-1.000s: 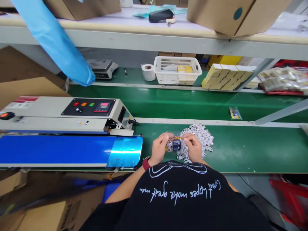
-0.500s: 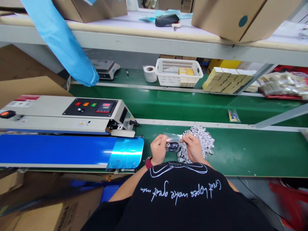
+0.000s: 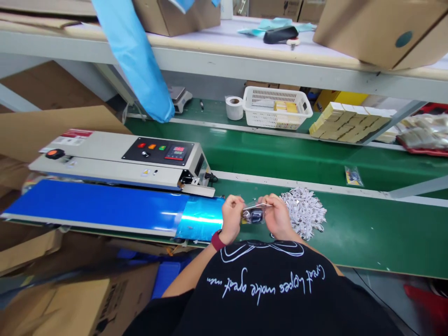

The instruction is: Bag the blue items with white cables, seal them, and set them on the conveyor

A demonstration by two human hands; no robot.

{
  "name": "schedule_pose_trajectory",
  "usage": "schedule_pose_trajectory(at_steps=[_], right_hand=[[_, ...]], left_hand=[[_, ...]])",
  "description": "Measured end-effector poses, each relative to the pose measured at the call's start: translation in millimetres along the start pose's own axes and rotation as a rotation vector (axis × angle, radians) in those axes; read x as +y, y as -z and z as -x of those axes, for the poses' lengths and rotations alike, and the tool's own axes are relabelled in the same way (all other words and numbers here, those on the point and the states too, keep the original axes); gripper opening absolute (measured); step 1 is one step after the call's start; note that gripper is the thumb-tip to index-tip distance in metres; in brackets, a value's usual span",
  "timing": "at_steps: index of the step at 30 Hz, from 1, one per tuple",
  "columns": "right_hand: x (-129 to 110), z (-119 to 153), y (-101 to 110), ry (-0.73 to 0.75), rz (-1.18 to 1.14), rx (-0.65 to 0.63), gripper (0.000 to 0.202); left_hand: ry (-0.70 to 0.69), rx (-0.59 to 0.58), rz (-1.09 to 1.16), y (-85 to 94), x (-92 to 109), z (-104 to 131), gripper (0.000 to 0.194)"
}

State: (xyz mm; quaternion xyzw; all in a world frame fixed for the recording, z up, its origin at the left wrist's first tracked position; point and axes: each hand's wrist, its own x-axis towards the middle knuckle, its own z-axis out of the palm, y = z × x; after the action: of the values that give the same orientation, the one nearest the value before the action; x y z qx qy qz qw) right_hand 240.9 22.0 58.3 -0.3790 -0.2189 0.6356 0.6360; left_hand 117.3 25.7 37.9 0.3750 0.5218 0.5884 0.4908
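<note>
A clear plastic bag (image 3: 254,215) with a dark item and a bit of yellow inside is stretched between my two hands. My left hand (image 3: 232,217) pinches its left upper edge, close to the end of the blue conveyor belt. On the other side, my right hand (image 3: 277,214) pinches the right upper edge. What exactly the dark item is, I cannot make out. Just right of my right hand lies a heap of white cables (image 3: 304,212) on the green bench.
To the left stands a sealing machine (image 3: 161,158) with a blue conveyor belt (image 3: 101,205). A white basket (image 3: 276,123), a paper roll (image 3: 234,108) and stacked cards (image 3: 350,122) line the back shelf. One filled bag (image 3: 353,176) lies at the right of the bench.
My view has swung left, so the scene sits further right. Both hands and the bag are now nearer the conveyor's end, with the cable heap more exposed. Both hands still grip the bag.
</note>
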Motion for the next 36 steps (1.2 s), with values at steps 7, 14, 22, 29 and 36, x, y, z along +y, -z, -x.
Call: schedule_pose_trajectory(at_steps=[7, 14, 22, 29, 36], right_hand=[[43, 6, -38, 0.006, -0.019, 0.001, 0.028], [73, 6, -55, -0.145, -0.064, -0.042, 0.027], [107, -9, -70, -0.238, 0.002, -0.074, 0.026], [115, -11, -68, -0.286, 0.115, -0.097, 0.023], [127, -22, -64, -0.317, 0.218, -0.12, 0.02]], left_hand=[[0.186, -0.204, 0.075, 84.3, 6, 3, 0.034], [0.488, -0.185, 0.321, 148.6, -8, 14, 0.044], [0.493, -0.095, 0.707, 147.5, -31, 30, 0.043], [0.406, 0.086, 0.675, 159.3, -23, 25, 0.034], [0.46, 0.198, 0.562, 166.6, -15, 8, 0.028]])
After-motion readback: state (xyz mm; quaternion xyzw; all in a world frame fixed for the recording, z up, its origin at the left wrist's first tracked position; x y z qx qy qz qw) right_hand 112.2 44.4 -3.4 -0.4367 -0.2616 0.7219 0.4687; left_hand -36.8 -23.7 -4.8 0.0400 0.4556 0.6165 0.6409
